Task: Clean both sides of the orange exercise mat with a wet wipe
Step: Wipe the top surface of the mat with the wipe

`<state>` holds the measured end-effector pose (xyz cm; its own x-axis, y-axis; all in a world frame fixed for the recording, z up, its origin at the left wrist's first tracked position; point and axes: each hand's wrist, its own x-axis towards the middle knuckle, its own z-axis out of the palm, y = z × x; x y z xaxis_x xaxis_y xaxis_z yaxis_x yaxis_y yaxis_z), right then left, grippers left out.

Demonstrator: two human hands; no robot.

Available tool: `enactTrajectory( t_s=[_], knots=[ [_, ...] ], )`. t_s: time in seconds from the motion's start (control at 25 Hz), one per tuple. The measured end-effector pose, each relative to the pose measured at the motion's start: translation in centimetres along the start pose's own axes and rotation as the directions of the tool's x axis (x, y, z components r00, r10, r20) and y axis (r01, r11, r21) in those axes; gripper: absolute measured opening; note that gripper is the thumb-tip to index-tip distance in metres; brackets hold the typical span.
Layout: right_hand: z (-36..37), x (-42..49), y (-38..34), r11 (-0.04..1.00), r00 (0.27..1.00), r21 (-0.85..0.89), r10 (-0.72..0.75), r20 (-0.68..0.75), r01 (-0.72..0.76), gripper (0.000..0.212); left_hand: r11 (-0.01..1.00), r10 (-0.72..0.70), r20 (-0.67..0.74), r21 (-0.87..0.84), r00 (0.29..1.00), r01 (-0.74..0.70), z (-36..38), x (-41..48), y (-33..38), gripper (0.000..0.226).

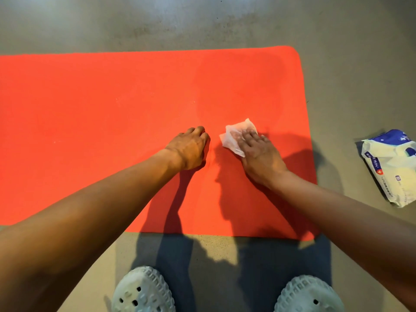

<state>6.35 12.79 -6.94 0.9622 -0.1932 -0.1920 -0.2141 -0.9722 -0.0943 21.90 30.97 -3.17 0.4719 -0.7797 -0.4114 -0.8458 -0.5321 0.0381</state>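
Observation:
The orange exercise mat [101, 122] lies flat on the grey floor, its right end with rounded corners in view and its left part running out of frame. A white wet wipe [234, 134] is spread on the mat near its right end. My right hand [258, 154] lies flat on the wipe, fingers pressing it down against the mat. My left hand [191, 149] rests on the mat just left of the wipe, fingers curled under, with nothing seen in it. A darker damp patch [240, 86] shows on the mat beyond the wipe.
A pack of wet wipes [391, 167], pale yellow and blue, lies on the floor to the right of the mat. My two feet in pale perforated clogs [144, 291] stand on the floor at the mat's near edge.

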Motion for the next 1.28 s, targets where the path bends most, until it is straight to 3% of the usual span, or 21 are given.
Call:
enactTrajectory(
  t_s=[0.08,0.2,0.28,0.36,0.44,0.52,0.64,0.76,0.88,0.92,1.0,1.08,1.16,1.28],
  knots=[
    [0.7,-1.3,-2.6,0.997,0.997,-0.004,-0.073,0.003,0.073,0.062,1.0,-0.008,0.004,-0.012,1.0,0.008,-0.1,0.1,-0.1,0.053],
    [1.6,-3.6,-5.7,0.914,0.91,-0.01,-0.403,0.094,0.406,0.058,0.998,-0.012,-0.008,-0.062,1.0,0.011,-0.1,0.3,0.0,0.04],
    [0.8,-3.0,-5.5,0.88,0.873,-0.045,-0.46,0.165,0.472,0.061,0.998,-0.014,0.001,-0.06,1.0,0.015,-0.1,0.4,0.1,0.042],
    [0.1,-0.8,-3.9,0.917,0.921,-0.116,-0.367,0.131,0.382,0.062,0.998,-0.022,0.026,-0.059,0.999,0.023,-0.1,0.4,0.3,0.052],
    [-0.8,2.1,-1.7,0.98,0.983,-0.121,-0.14,0.123,0.155,0.059,0.998,-0.033,0.016,-0.052,0.999,0.033,-0.2,0.3,0.3,0.051],
    [-1.9,4.1,-0.1,0.997,0.994,-0.08,0.03,0.108,-0.021,0.057,0.997,-0.038,0.004,-0.075,0.999,0.038,-0.3,0.3,0.1,0.043],
    [-1.4,3.8,-1.4,0.998,0.997,-0.02,0.056,0.056,-0.055,0.054,0.993,-0.04,0.019,-0.111,0.999,0.041,-0.4,0.4,-0.2,0.039],
    [1.0,-0.9,-4.5,0.988,0.987,-0.003,-0.154,0.042,0.154,0.057,0.99,-0.036,0.009,-0.139,0.999,0.037,-0.8,0.8,-0.2,0.038],
    [2.0,-3.3,-4.1,0.906,0.906,-0.035,-0.42,0.047,0.422,0.05,0.989,-0.051,0.018,-0.138,0.999,0.053,-1.1,1.4,0.2,0.031],
    [1.7,-2.7,-3.1,0.89,0.893,-0.074,-0.447,0.052,0.449,0.052,0.99,-0.06,0.018,-0.126,0.998,0.062,-1.1,1.5,0.4,0.031],
    [0.9,-0.7,-0.8,0.931,0.944,-0.157,-0.326,0.052,0.33,0.058,0.992,-0.077,-0.013,-0.098,0.997,0.075,-1.1,1.9,0.8,0.033],
    [-0.4,1.7,1.7,0.986,0.998,-0.166,-0.024,0.063,0.035,0.058,0.992,-0.097,-0.042,-0.091,0.994,0.093,-1.0,2.2,1.1,0.031],
    [-1.4,3.4,3.3,0.979,0.982,-0.092,0.185,0.047,-0.18,0.055,0.988,-0.118,-0.042,-0.104,0.992,0.114,-1.1,2.5,1.2,0.03],
    [-0.6,2.8,1.9,0.979,0.979,-0.017,0.204,0.0,-0.204,0.053,0.985,-0.103,-0.053,-0.142,0.993,0.095,-1.0,3.3,1.2,0.03]
  ],
)
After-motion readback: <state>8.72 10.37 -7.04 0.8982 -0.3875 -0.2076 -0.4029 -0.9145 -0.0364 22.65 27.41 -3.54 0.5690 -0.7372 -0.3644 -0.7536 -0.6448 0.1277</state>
